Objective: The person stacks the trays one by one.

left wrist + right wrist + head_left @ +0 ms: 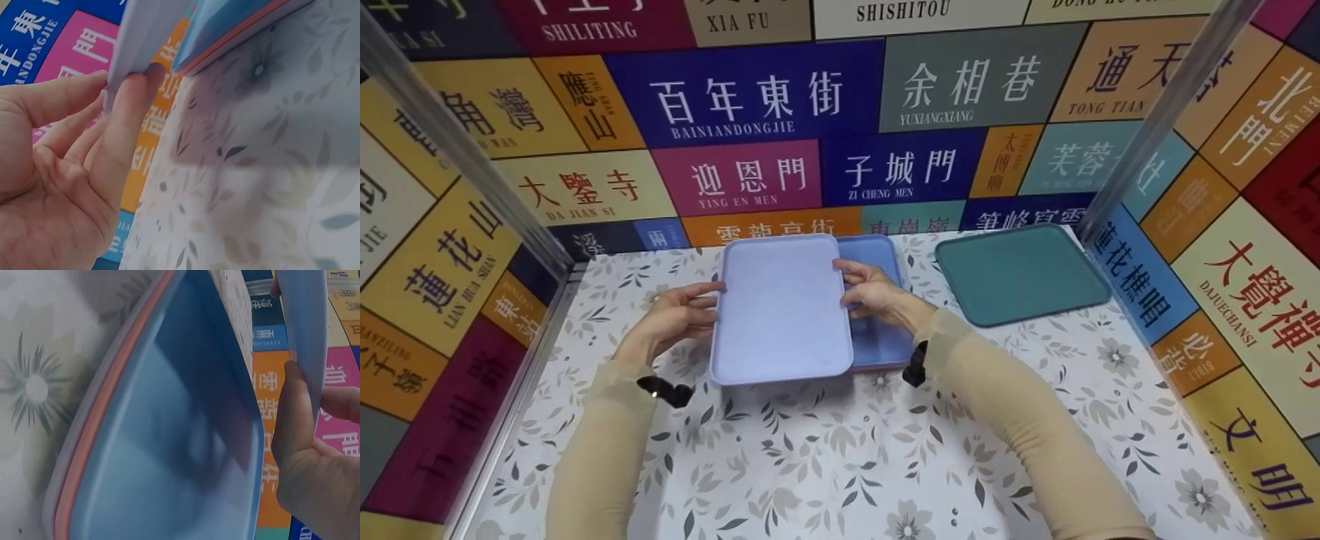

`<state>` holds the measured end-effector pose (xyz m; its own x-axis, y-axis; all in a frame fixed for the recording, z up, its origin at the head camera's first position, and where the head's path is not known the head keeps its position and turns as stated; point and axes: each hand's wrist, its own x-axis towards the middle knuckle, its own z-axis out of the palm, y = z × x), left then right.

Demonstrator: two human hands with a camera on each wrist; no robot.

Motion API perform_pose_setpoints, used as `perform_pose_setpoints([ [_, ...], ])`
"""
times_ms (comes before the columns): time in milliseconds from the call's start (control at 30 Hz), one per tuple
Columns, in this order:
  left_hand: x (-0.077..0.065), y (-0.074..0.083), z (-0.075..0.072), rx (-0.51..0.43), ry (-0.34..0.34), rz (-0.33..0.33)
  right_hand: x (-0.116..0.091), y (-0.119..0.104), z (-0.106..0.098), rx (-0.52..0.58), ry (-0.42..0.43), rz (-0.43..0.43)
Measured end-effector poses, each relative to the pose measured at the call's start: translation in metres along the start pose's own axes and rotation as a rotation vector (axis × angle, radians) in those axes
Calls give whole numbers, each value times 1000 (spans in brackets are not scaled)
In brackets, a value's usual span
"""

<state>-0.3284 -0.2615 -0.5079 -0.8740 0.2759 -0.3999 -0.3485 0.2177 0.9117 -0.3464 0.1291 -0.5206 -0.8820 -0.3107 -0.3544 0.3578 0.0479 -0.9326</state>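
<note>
Both hands hold a lavender rectangular tray (784, 307) by its two long sides. My left hand (667, 321) pinches the left edge, and the left wrist view shows that edge between thumb and fingers. On the opposite edge, my right hand (876, 291) grips with thumb and fingers on either side. The held tray is raised over a blue tray (883, 341) and covers its left part in the head view. Under the blue tray, an orange-pink tray rim (93, 439) and a pale purple rim (62, 475) show in the right wrist view.
A dark green tray (1024, 274) lies at the back right of the table. White cloth with a grey leaf and flower print (825, 465) covers the table. Panels with coloured lettered blocks (742, 97) and metal posts (1166, 112) enclose the back and sides.
</note>
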Motion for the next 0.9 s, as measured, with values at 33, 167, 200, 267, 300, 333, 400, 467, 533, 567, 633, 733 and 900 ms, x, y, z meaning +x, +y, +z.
perform_pose_setpoints([
  [33, 3, 0, 3, -2, 2, 7, -1, -1, -4, 0, -5, 2],
  [167, 13, 2, 13, -18, 18, 12, -2, -3, -17, 7, -17, -10],
  [200, 15, 3, 16, -18, 22, 11, -3, -5, -19, 3, -12, -11],
  [267, 18, 5, 21, -27, 20, 24, -4, -7, -25, -8, 4, -13],
  [300, 21, 7, 24, -29, 26, 28, -4, -9, -28, -16, 14, -15],
  [333, 23, 8, 27, -35, 30, 33, -5, -10, -31, -24, 26, -15],
  [400, 28, 11, 34, -40, 35, 47, -5, -13, -38, -34, 48, -14],
  [467, 32, 14, 41, -42, 47, 53, -6, -15, -45, -45, 65, -14],
  [533, 36, 16, 49, -42, 53, 61, -6, -17, -52, -56, 78, -13],
  [567, 37, 17, 53, -38, 54, 66, -6, -17, -55, -60, 85, -13],
  [633, 40, 19, 60, -31, 58, 75, -6, -17, -61, -69, 97, -17],
  [733, 44, 20, 70, -15, 74, 91, -7, -16, -68, -81, 120, -25],
  [900, 50, 21, 87, 21, 146, 96, -8, -12, -78, -81, 147, -7],
])
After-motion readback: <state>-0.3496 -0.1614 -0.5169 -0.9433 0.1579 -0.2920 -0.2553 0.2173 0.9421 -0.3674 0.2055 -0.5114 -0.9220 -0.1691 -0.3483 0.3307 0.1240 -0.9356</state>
